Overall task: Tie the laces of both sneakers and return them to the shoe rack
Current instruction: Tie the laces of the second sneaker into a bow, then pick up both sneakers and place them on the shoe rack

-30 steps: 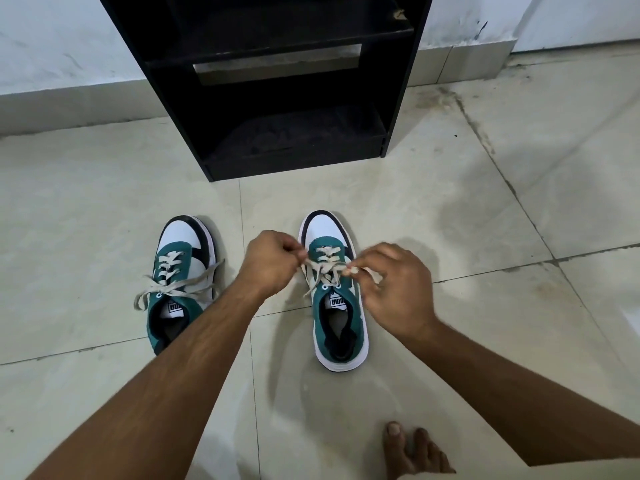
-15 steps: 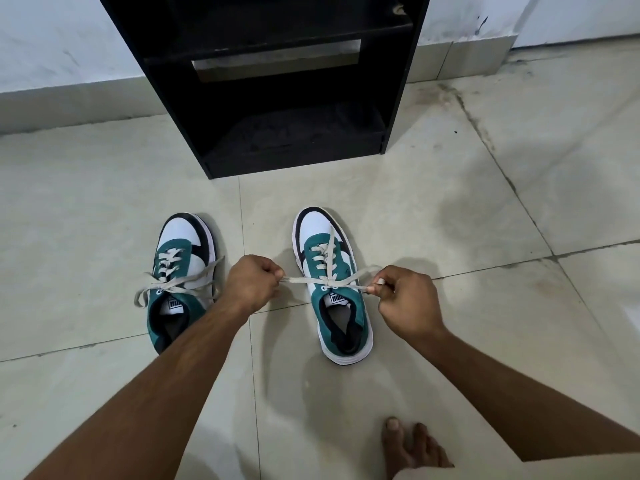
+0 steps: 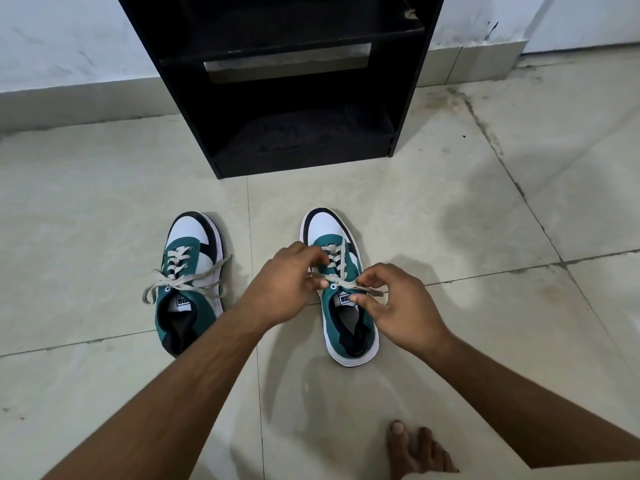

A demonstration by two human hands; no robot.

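Both hands working the right sneaker's laces

Left hand and right hand pinch the laces over the right sneaker; the left sneaker lies untied beside it, near the shoe rack.

Tongue label of the left sneaker and of the right sneaker: dark lettering, upside down, not legible.

Bare forearms without sleeves, bare hands without rings, bare foot, pale garment edge
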